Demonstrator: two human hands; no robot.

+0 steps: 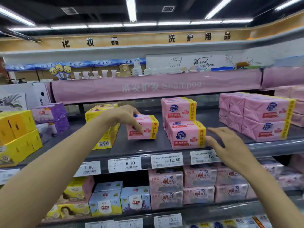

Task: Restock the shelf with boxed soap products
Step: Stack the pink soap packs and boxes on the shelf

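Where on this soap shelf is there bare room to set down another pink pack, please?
Bare shelf lies between the two-high pink stack and the large pink block; also behind the pack your left hand grips. Left, yellow boxes crowd it.

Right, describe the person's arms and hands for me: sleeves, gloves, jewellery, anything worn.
Nothing worn shows. The left forearm and right forearm are bare to the frame's edge, with no sleeve or cuff in view. The left hand and right hand have no gloves, and no ring, watch or bracelet shows at either wrist. Nails are too blurred to judge.
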